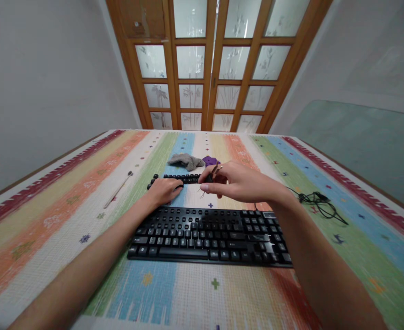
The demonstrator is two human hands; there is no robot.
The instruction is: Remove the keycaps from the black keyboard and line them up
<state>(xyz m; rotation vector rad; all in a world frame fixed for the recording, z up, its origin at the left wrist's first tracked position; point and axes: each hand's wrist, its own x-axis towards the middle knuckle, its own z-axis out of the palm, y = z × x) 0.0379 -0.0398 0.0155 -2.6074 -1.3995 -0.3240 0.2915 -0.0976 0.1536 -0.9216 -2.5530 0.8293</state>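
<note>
Keycaps: a short row of loose black keycaps (177, 178) lies on the striped tablecloth (68, 215), just beyond the keyboard (209, 236) and apart from it.
Keyboard: black, full-size, flat on the cloth nearest the person; its key rows look mostly filled, though empty sockets cannot be ruled out at this size.
Left hand: the left hand (164, 190) rests palm down on the near end of the keycap row, fingers curled over it; whether it grips a cap cannot be told.
Right hand: the right hand (238, 181) hovers at the right end of the row, thumb and fingers pinched on a small thin tool (215, 170), probably a wire puller.
Progress: judged from the layout, caps are off the board and lined up; the work on them appears partway, with the board itself untouched by either hand.
Cloths: a grey cloth (185, 160) and a purple item (210, 160) lie beyond the row.
Other items: a slender stick (118, 189) lies to the left; a black cable (320, 204) is bundled to the right.
</note>
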